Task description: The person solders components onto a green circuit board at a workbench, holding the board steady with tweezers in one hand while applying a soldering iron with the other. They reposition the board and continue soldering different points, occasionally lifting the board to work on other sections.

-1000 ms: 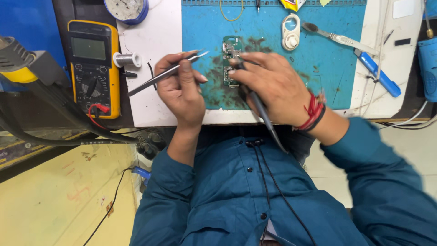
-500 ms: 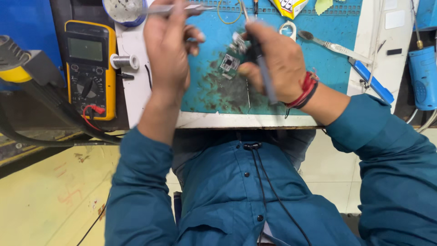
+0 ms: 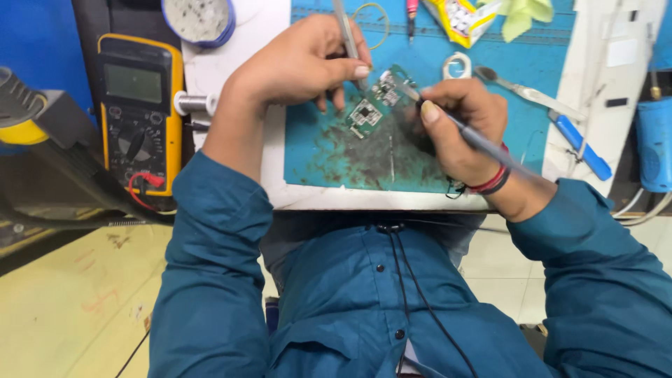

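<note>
On the blue work mat, two hands work at a small green circuit board.
Left hand: grip closed on metal tweezers, whose tips reach down to the board just beside the thumb. Right hand: grip closed pen-fashion on a soldering iron, tip touching the board's upper part. Board lies flat between the two grips. Left of the left grip, well apart: a solder spool and a yellow multimeter. Right of the right grip: a blue-handled tool on the white tabletop.
</note>
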Tool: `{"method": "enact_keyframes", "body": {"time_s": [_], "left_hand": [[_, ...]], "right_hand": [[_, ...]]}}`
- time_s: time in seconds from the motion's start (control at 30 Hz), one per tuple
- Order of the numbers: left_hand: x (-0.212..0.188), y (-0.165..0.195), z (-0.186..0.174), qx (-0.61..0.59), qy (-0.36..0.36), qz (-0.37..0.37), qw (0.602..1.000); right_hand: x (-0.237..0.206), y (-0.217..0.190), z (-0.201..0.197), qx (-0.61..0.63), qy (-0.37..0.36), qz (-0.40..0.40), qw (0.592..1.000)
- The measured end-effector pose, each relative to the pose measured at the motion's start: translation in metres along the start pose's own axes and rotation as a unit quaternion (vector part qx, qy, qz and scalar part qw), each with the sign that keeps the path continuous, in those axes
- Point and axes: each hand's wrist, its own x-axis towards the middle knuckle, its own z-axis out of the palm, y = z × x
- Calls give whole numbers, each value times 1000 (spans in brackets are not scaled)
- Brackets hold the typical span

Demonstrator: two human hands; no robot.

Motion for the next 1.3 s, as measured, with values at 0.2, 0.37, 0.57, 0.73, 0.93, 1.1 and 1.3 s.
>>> {"method": "enact_keyframes", "body": {"time_s": [0.2, 0.37, 0.57, 0.73, 0.93, 1.1, 1.3], "left_hand": [[-2, 9, -4, 1, -26, -25, 999], [-6, 11, -7, 23, -26, -24, 999], [-7, 9, -8, 12, -11, -14, 1000], [-4, 5, -7, 2, 13, 6, 1000], [2, 0, -7, -14, 6, -3, 1000], [3, -1, -5, 14, 10, 17, 1000], [3, 1, -6, 24, 19, 19, 999]], "right_hand": [[25, -30, 14, -323, -49, -61, 943], [30, -30, 21, -318, -82, -87, 941], [26, -18, 20, -159, -27, -53, 986], [16, -9, 15, -164, 13, -3, 986], [14, -1, -1, -97, -44, -11, 994], [24, 1, -2, -82, -108, -24, 990], [32, -1, 2, -78, -115, -37, 990]]}}
